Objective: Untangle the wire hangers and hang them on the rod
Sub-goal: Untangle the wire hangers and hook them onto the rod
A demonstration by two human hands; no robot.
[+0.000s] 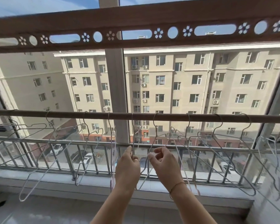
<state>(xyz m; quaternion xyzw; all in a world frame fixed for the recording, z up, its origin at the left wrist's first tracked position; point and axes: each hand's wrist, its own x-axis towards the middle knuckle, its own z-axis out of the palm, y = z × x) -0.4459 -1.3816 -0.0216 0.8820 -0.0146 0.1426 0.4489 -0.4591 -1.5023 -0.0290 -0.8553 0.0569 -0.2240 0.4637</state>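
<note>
Pinching with thumb and fingertips, the left hand (128, 167) holds the thin wire of an edge-on hanger (132, 133), well below its hook; the other fingers are folded in behind the pinch. Just beside it, the right hand (163, 164) is curled, thumb meeting forefinger around the slanting shoulder wire of the next hanger (155, 125); the remaining fingers are bent loosely over the palm. The two hands are close together but not touching, both raised from below with forearms reaching up.

Both held hangers are hooked over the rod (168, 116), a brown pole running level across the window at about mid-height; they sit near its middle, side by side. More wire hangers (86, 122) are strung along the rod on either side, each on its own hook; they hang at different angles, some nearly flat to the glass, some turned edge-on, and several overlap their neighbours lower down, mostly on the right. Whether any wires are actually caught on one another I cannot tell.

A thin cord bracelet (178, 185) circles the right wrist. Behind the hangers runs a metal railing (87, 143) with upright bars, standing on a pale sill (39, 177); a window post (115, 78) rises behind the rod's middle. Above, a broad brown beam (136, 18) crosses the view, pierced with flower, round and oblong cut-outs. Through the glass stands a beige apartment block (200, 81) under blue sky, with parked cars (57, 148) down below.
</note>
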